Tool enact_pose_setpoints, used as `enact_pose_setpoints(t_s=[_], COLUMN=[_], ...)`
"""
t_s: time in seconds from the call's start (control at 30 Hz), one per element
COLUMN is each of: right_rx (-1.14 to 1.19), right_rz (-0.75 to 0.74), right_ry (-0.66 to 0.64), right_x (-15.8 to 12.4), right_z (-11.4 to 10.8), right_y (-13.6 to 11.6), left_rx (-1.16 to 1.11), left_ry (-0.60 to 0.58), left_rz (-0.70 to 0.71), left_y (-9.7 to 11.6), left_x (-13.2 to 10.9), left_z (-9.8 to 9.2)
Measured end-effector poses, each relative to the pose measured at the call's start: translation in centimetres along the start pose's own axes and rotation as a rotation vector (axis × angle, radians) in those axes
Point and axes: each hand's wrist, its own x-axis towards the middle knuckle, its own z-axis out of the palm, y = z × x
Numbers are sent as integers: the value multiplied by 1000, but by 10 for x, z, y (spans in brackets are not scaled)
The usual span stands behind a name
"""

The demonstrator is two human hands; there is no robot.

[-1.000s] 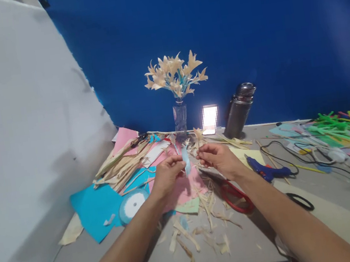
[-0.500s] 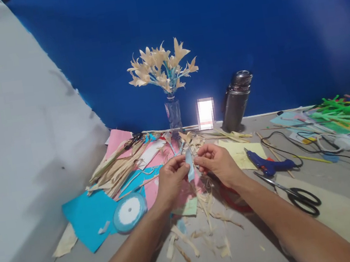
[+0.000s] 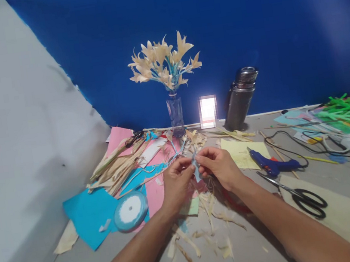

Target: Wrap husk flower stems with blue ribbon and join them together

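From where I stand, the left forearm [image 3: 133, 249] and right forearm [image 3: 281, 218] look bare and slim, tapering toward the wrists [image 3: 239, 185] before widening into a bare left hand [image 3: 177, 182] and right hand [image 3: 220, 164].

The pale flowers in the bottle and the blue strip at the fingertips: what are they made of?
The flowers look like dried plant husk: matte, straw-coloured, with curling tips. The blue strip seems thin ribbon or paper, pale and dull; which, I cannot tell.

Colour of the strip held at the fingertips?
Pale blue; the strip shows best in the head view, the only one.
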Motion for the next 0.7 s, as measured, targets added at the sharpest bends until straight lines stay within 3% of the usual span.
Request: enact_pose_setpoints(t_s=[0.3,0.47,0.7], right_rx=[-257,-371,-449], right_rz=[-154,-320,-172], right_ry=[3,113,39], right_x=[-7,-22,-16], right_z=[-1,7,12], right_y=[-3,-14,3], left_rx=[-143,-401,-490], left_ry=[77,1,-26], left_rz=[-133,-332,-338], left_y=[-1,-5,-15], left_x=[2,4,5], left_z=[0,-4,-5])
